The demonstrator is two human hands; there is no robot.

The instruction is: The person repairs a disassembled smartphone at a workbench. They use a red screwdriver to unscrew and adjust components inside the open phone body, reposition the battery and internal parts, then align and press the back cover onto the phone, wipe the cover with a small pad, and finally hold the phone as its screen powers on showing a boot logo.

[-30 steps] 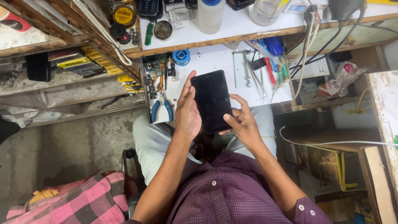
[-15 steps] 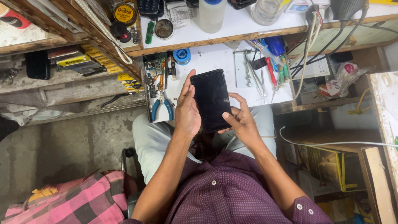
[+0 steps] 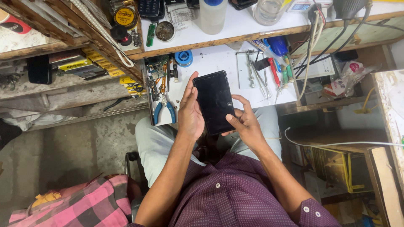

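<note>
Black smartphone (image 3: 215, 102), screen dark, sits upright above the person's lap, at the white workbench's (image 3: 219, 63) near edge. Left hand (image 3: 190, 112) cups its left side, fingers clamped along the edge. Right hand (image 3: 245, 124) grips the lower right corner, thumb on the glass. Blue-handled pliers (image 3: 164, 110) lie just left.

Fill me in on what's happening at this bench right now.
A seated person holds a black phone over their lap at the edge of a white worktop. The left hand grips the phone's left side; the right hand supports its lower right, thumb on the dark screen. On the worktop beyond lie blue-handled pliers, screwdrivers and a blue spool. A shelf above carries bottles and jars.
</note>
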